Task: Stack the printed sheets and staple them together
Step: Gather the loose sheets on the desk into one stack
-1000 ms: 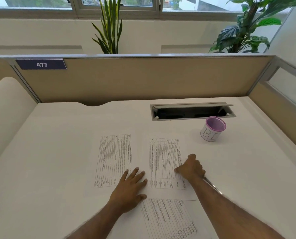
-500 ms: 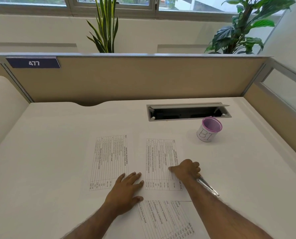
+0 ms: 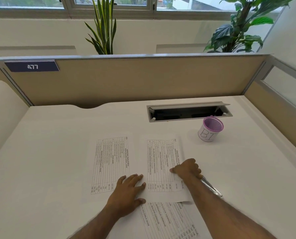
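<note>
Three printed sheets lie on the white desk (image 3: 54,152): a left sheet (image 3: 109,161), a middle sheet (image 3: 159,159), and a near sheet (image 3: 166,219) partly under the middle one. My left hand (image 3: 126,192) rests flat, fingers apart, on the left sheet's near right corner. My right hand (image 3: 187,169) is curled at the middle sheet's right edge, with the thumb on top of the paper. The sheet's near corner is slightly raised. A silver stapler (image 3: 211,186) lies on the desk just right of my right wrist, partly hidden by it.
A purple mesh cup (image 3: 210,129) with a paper label stands at the back right. Behind it is an open cable slot (image 3: 188,112) in the desk. Beige partitions (image 3: 135,80) wall the back and right sides.
My right hand's fingers have curled tighter at the middle sheet's right edge. My left hand has stayed flat in about the same place. The view has shifted a little.
</note>
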Demonstrator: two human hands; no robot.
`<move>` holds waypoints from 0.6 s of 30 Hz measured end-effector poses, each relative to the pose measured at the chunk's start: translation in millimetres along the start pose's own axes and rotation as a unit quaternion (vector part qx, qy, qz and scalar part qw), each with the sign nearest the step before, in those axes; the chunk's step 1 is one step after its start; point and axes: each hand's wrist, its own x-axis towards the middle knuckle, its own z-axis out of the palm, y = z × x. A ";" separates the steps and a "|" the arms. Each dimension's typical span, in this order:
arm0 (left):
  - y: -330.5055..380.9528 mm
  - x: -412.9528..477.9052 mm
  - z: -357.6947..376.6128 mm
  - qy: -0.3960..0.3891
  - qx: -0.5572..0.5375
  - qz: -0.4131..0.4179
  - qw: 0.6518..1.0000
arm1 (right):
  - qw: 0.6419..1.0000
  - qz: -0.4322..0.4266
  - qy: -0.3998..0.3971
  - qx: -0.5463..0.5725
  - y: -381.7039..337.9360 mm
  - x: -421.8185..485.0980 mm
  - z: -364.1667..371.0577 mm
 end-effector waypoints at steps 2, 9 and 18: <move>0.4 -0.2 0.5 0.000 0.002 -0.001 1.000 | 1.000 -0.001 -0.011 0.014 0.0 2.5 -0.2; 3.7 -2.9 -1.6 -0.007 -0.003 0.000 1.000 | 0.975 -0.086 -0.059 0.198 12.2 17.1 -7.0; -58.3 -0.7 -34.3 0.247 -0.191 -0.349 0.884 | 0.928 -0.228 -0.116 0.271 19.6 13.7 -26.3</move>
